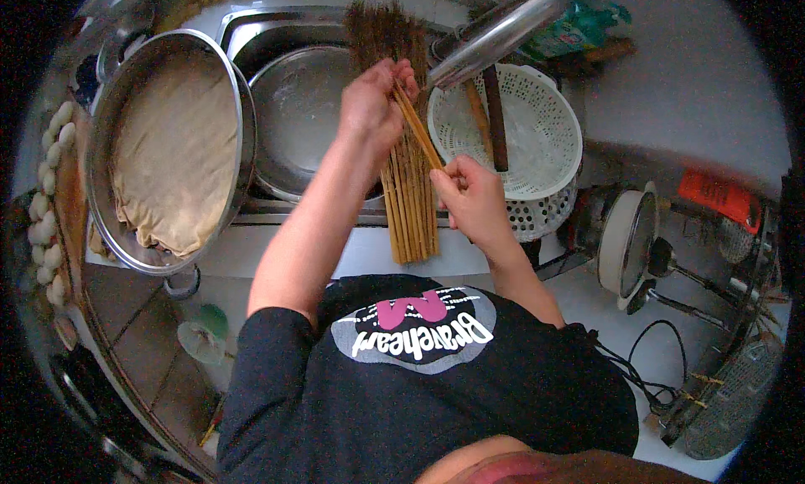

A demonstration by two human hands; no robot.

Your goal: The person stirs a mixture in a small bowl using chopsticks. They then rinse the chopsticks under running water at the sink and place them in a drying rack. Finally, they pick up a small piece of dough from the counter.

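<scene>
Over the sink, my left hand (377, 104) grips the upper ends of a few thin yellow-brown stalks (418, 127). Their lower ends are pinched between the thumb and fingers of my right hand (471, 198), so the stalks slant between the two hands. Beneath them a flat row of thicker plant stalks (412, 223) lies across the sink, its near ends resting over the counter edge. Dark, bristly tops (385, 31) fan out at its far end. My left hand is slightly blurred and hides the middle of this row.
A large metal pot (245, 151) lined with cloth (176, 144) stands left. A metal basin (295, 119) sits in the sink (242, 28). Right are a white plastic colander (547, 126) holding two sticks, a metal pipe (497, 38) overhead and a lidded pan (619, 242).
</scene>
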